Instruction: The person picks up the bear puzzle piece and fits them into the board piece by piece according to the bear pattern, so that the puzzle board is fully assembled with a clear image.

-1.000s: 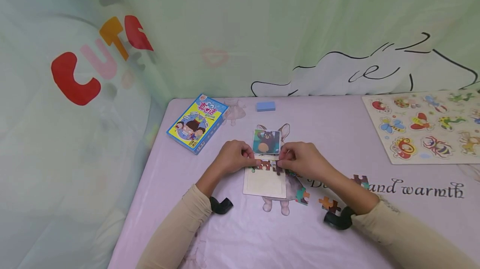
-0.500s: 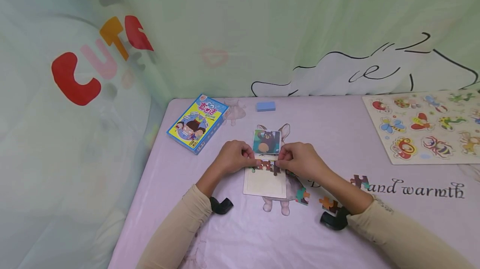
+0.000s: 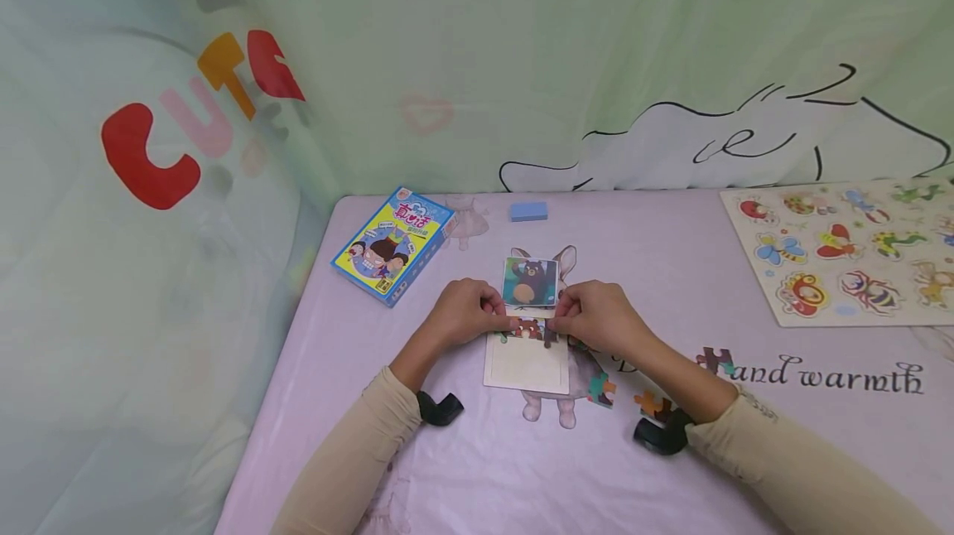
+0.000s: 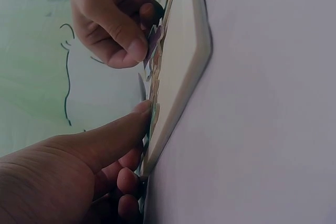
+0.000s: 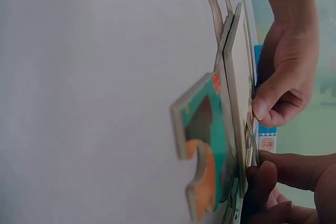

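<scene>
A pale puzzle board point(image 3: 525, 368) lies on the cloth, with a row of bear puzzle pieces point(image 3: 527, 328) along its far side. My left hand point(image 3: 468, 311) holds the board's far left corner, its thumb on the pieces and the other fingers curled at the edge. At the far right corner, my right hand point(image 3: 599, 315) pinches a dark puzzle piece point(image 4: 153, 43) between thumb and finger. That piece is tilted against the row in the left wrist view. Just beyond the board lies a square bear picture point(image 3: 531, 280).
Loose puzzle pieces lie right of the board: a teal and orange one point(image 3: 600, 389), an orange-brown one point(image 3: 654, 406) and a dark one point(image 3: 715, 359). A blue-yellow box point(image 3: 393, 245), a blue block point(image 3: 527, 212) and an insect peg board point(image 3: 842, 253) stand farther back.
My right hand and forearm have shifted slightly left, bringing the pinched piece closer to the row. My left hand has stayed in place.
</scene>
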A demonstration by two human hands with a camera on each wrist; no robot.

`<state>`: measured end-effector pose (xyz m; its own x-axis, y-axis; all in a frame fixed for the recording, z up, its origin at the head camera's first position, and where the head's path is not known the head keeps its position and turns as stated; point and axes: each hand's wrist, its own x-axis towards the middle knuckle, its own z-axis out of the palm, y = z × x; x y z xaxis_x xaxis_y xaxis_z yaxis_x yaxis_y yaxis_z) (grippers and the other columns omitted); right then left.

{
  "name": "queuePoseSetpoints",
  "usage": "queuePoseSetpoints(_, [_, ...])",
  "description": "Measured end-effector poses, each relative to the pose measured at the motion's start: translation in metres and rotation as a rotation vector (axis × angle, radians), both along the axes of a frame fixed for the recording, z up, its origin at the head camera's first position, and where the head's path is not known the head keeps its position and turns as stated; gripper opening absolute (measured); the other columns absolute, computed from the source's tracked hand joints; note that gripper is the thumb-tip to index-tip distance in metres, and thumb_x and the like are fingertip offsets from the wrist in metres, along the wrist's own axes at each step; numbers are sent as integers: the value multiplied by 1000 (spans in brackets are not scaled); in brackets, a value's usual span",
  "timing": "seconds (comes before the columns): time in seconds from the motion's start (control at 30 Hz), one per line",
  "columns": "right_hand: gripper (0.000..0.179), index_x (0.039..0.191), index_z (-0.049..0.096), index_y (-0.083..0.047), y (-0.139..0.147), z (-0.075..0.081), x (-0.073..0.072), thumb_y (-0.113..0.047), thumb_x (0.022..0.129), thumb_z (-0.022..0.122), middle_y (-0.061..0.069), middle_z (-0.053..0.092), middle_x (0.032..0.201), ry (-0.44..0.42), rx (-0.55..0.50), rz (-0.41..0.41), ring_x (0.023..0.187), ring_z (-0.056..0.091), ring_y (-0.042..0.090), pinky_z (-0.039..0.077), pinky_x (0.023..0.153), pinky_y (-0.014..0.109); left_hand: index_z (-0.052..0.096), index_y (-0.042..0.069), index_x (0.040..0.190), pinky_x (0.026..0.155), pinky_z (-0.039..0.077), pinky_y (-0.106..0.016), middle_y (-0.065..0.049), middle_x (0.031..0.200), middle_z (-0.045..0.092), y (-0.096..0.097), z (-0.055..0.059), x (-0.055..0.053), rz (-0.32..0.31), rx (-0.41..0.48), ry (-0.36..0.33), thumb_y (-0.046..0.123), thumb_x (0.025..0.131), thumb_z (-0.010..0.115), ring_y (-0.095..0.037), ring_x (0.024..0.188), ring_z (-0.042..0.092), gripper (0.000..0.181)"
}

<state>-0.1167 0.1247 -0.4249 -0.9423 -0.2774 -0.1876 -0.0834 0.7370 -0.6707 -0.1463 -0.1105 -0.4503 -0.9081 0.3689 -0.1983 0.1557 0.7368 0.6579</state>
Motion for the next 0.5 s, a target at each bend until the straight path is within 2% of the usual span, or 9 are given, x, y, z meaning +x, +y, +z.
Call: queuePoseSetpoints(0.5, [20,74,69,-9,-2,5,-5,-20,86,79,1,64,56,-44,42,2,51,55,14,40,49,28,69,17,76,62,36,-25,4,66,55,-1,-1,-1,-6,11,8,43,80,86,-11,68,50,31])
